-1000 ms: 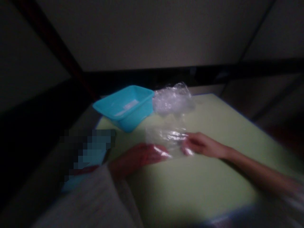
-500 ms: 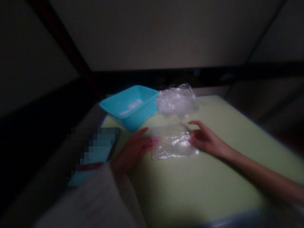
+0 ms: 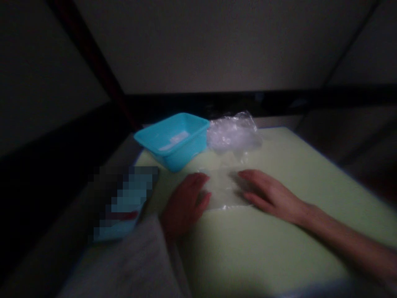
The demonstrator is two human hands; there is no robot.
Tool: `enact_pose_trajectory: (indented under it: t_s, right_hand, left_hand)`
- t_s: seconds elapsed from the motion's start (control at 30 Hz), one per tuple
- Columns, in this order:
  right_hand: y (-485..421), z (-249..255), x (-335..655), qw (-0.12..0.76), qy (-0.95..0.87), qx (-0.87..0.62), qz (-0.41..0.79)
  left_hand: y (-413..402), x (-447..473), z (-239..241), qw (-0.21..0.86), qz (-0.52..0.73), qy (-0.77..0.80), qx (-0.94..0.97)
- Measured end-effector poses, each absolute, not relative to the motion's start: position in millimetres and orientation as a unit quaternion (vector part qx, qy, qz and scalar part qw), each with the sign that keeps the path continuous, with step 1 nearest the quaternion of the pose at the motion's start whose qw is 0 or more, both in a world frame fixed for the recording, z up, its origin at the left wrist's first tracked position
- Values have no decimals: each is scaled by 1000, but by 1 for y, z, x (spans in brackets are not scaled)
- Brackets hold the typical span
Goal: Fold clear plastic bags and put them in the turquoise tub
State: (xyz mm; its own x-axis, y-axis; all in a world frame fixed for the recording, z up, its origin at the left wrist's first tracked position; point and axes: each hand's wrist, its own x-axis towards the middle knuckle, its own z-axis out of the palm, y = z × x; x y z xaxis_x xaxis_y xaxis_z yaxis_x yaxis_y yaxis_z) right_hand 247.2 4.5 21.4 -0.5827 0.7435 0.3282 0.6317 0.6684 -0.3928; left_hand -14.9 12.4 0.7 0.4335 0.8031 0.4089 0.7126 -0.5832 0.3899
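Note:
A clear plastic bag (image 3: 225, 190) lies flat on the pale green tabletop (image 3: 242, 244). My left hand (image 3: 187, 203) is at the bag's left edge, thumb and fingers apart, fingertips over or touching the plastic. On the opposite side, my right hand (image 3: 266, 192) reaches over the bag's right edge with its fingers spread. Neither hand has anything gripped that I can see. Whether the fingertips press on the bag is hard to tell in the dim, blurred picture.
A turquoise plastic basin (image 3: 173, 142) with whitish pieces inside stands at the back left. Beside it rests a heap of clear plastic bags (image 3: 234, 132). A pixelated light-blue object (image 3: 127, 203) lies along the left edge. A wall stands behind the table.
Both hands have come down over the bag's sides, fingers spreading from the edges. The bag, which was raised and crinkled with bright glints, now lies flatter on the table.

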Motion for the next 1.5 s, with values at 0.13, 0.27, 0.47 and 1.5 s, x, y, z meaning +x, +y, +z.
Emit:
enact_pose_trajectory:
  t_s: [0.13,0.27,0.47,1.5]
  right_hand:
    - [0,13,245,124,-929,-344,56]
    - [1,4,249,82,-933,-346,55]
    - [2,-1,253,70,-930,-358,48]
    - [-3,11,248,79,-946,-308,65]
  left_hand:
    - [2,-9,-2,71,185,410,890]
    - [2,-9,-4,61,114,405,905]
    - [7,-15,-5,39,70,399,913]
    - [-9,-7,3,55,126,310,941]
